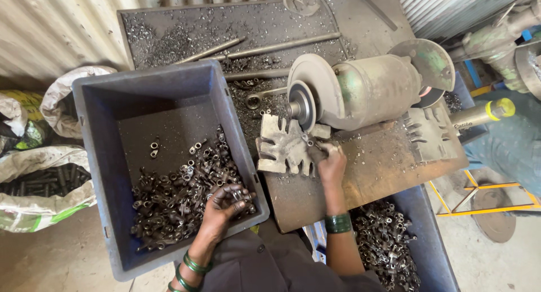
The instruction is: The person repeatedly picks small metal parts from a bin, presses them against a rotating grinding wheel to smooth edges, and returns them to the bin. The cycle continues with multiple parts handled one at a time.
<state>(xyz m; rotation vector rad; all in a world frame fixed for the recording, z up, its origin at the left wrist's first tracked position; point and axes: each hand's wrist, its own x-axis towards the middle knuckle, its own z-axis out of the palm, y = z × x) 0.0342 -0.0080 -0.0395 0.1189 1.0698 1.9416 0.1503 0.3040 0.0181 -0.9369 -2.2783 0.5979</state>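
While the right hand [331,159] presses a small metal part [313,151] against the notched metal rest [284,145] just below the grinder wheel [307,103], its fingers closed around that part, the left hand [225,202] sits in the grey plastic crate [107,117] at lower centre, fingers curled around a few of the small parts from the heap [174,196] there. As a judgement of progress, much is left: that heap covers the near half of the crate floor, and a second pile of similar parts [386,244] lies in a blue bin [431,230] at lower right, below the right forearm; whether those are the finished ones I cannot tell. The grinder motor [375,89], dull green and dusty, stands at centre right on a rusty worktop [366,168], with a second notched rest [431,134] on its far side. Beyond it, at upper centre, a dark tray [169,21] carries metal shavings and several long rods [276,47].

As for packages, woven sacks [39,185], whitish with green and yellow printed patches, lie crumpled at the left edge; one, open, holds dark rods. A tool handle with a yellow cap [487,112] bearing a small label sticks in from the right edge. Corrugated sheet wall [56,27] fills the upper left.
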